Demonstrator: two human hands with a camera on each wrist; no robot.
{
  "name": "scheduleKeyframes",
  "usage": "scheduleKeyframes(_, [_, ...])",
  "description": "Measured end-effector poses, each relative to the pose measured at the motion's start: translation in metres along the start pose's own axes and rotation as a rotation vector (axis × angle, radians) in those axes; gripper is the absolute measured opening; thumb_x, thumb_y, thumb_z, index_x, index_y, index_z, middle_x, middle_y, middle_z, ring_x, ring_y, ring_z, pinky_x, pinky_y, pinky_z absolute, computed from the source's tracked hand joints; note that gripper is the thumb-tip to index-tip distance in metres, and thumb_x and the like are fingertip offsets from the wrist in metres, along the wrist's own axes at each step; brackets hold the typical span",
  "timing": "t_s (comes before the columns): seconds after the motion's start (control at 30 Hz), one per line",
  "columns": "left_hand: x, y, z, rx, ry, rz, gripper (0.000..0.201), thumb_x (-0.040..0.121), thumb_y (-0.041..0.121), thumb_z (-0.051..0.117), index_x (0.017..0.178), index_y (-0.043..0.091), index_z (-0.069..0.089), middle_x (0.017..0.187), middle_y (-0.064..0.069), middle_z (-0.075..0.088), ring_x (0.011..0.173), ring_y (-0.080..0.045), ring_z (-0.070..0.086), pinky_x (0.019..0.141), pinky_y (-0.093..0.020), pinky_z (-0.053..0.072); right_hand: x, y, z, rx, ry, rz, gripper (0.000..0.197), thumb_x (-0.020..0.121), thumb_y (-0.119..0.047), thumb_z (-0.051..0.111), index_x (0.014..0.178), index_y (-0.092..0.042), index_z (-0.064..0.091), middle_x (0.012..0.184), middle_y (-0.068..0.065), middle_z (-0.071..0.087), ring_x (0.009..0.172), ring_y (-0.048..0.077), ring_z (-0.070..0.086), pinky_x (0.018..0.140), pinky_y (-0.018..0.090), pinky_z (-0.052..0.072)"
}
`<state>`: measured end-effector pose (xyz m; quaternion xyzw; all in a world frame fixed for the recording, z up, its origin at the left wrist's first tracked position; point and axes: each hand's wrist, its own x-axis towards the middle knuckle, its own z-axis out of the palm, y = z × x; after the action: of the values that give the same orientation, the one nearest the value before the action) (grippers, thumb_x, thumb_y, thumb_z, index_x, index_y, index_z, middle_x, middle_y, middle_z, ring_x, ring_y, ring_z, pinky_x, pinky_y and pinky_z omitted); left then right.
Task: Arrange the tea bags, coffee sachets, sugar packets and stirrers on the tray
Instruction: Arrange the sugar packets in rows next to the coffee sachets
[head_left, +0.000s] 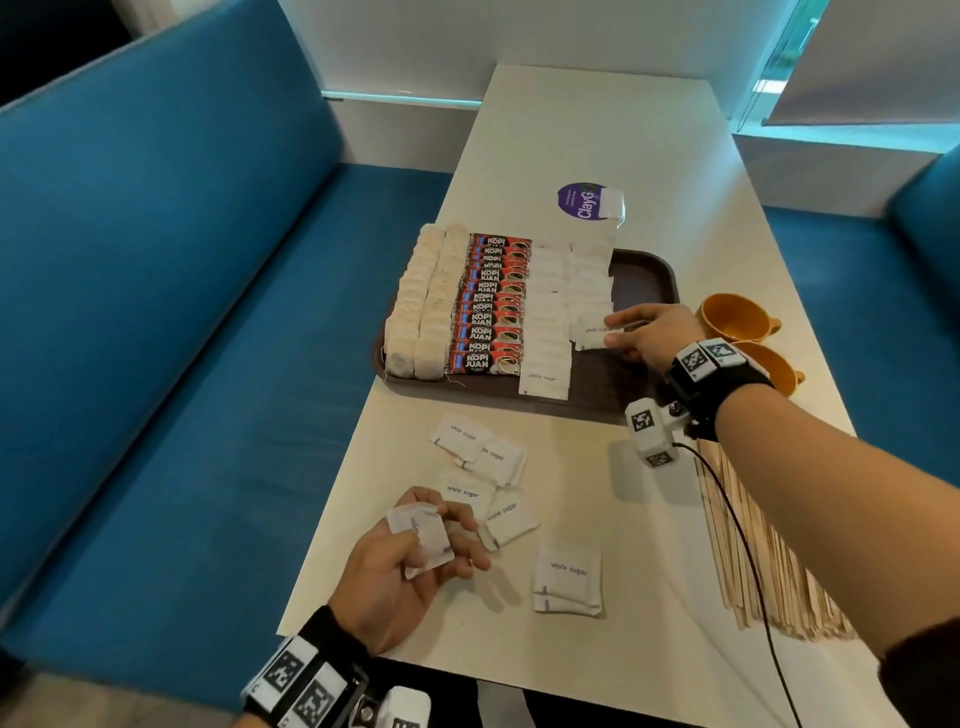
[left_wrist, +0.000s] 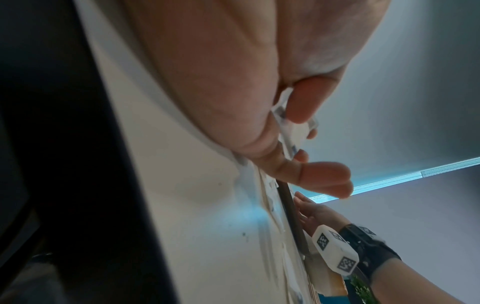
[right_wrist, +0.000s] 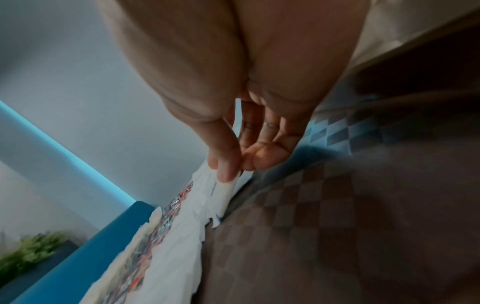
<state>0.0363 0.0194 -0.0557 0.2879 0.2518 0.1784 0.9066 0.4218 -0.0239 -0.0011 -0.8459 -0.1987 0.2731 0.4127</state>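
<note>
Counter (head_left: 597, 130), white, long, flanked by blue bench seating (head_left: 156, 312) on both sides.

Tray (head_left: 644, 275), brown, mid-counter. Held, from the left: tea bags (head_left: 423, 306), two rows; coffee sachets (head_left: 491, 306), one overlapping row, about a dozen, exact count unclear; sugar packets on the tray (head_left: 550, 322), two columns, the right column stopping short of the near edge.

Right hand (head_left: 652, 332): pinched one sugar packet (head_left: 592, 332) at the near end of the right column, over the tray.

Left hand (head_left: 410, 566): fingers curled round a small stack of sugar packets (head_left: 421, 535), held above the counter's near left part; number in the stack not readable.

Loose sugar packets (head_left: 488, 478): about seven on the counter between tray and near edge, two of them stacked (head_left: 569, 582).

Stirrers (head_left: 753, 545): wooden, a fanned bundle near the right edge, partly crossed by the right forearm and a black cable (head_left: 748, 561); uncounted.

Other items: two orange cups (head_left: 737, 317) right of the tray, behind the right hand; purple round sticker (head_left: 582, 200) beyond the tray, with one white sachet (head_left: 612, 203) on it.

Right wrist view alone showed the tray's chequered floor (right_wrist: 311, 205) and a green plant (right_wrist: 28, 253).
</note>
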Motion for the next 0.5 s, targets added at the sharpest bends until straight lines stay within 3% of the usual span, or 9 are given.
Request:
scheduleKeyframes(0.13, [-0.002, 0.002, 0.005, 0.08, 0.002, 0.004, 0.028, 0.064, -0.004, 0.049, 0.09, 0.002, 0.057, 0.09, -0.022, 0.057, 0.07, -0.037, 0.059, 0.057, -0.036, 0.049, 0.006, -0.005, 0.006, -0.103, -0.006, -0.016, 0.018, 0.084, -0.013, 0.083, 0.1, -0.02, 0.079, 0.101, 0.003, 0.074, 0.094, 0.021, 0.07, 0.077, 0.026, 0.059])
scheduleKeyframes(0.27, [-0.004, 0.001, 0.006, 0.185, 0.018, 0.013, 0.027, 0.073, 0.002, 0.063, 0.099, 0.001, 0.067, 0.079, -0.027, 0.057, 0.069, -0.03, 0.06, 0.062, -0.033, 0.053, 0.01, -0.005, 0.006, -0.207, -0.024, -0.008, 0.014, 0.08, -0.019, 0.086, 0.089, -0.028, 0.078, 0.104, 0.002, 0.073, 0.096, 0.021, 0.069, 0.09, 0.037, 0.06])
scheduleKeyframes(0.4, [-0.003, -0.005, 0.003, 0.207, 0.057, 0.054, 0.031, 0.092, -0.003, 0.063, 0.124, 0.0, 0.062, 0.088, -0.026, 0.064, 0.078, -0.031, 0.066, 0.069, -0.034, 0.058, -0.001, -0.006, 0.003, -0.178, 0.005, -0.011, 0.009, 0.084, -0.025, 0.084, 0.09, -0.028, 0.077, 0.104, 0.001, 0.073, 0.096, 0.019, 0.067, 0.093, 0.04, 0.059])
scheduleKeyframes(0.5, [-0.002, -0.007, 0.005, 0.192, 0.099, 0.069, 0.055, 0.074, 0.006, 0.085, 0.121, 0.001, 0.058, 0.101, -0.026, 0.07, 0.083, -0.038, 0.069, 0.07, -0.035, 0.061, -0.031, -0.011, 0.004, -0.128, 0.022, -0.047, 0.005, 0.087, -0.028, 0.08, 0.09, -0.027, 0.077, 0.1, 0.001, 0.072, 0.092, 0.017, 0.067, 0.087, 0.037, 0.06])
